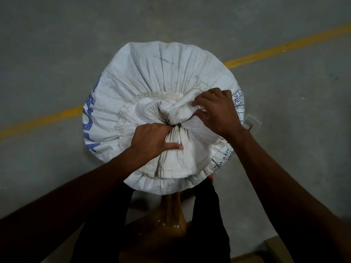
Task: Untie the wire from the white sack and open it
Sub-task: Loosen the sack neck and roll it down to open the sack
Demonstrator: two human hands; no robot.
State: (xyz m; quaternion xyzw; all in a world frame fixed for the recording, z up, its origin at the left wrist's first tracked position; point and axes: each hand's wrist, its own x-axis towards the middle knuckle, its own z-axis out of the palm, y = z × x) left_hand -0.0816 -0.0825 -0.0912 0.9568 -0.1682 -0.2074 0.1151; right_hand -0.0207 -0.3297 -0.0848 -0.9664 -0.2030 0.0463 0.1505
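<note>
White sack (161,73) stands upright on the grey concrete floor (57,44), directly in front of you, seen from above. Its mouth is gathered into a tight pleated neck (169,118) at centre, loose fabric fanning out around it. Your left hand (152,139) is curled at the near-left side of the neck, fingertips tucked into the cinch, thumb pressed flat on the pleats. Your right hand (216,111) is closed on a bunch of the loose top fabric, just right of the neck. Wire: cannot make it out among the folds. A yellow floor line (284,48) runs diagonally behind the sack.
</note>
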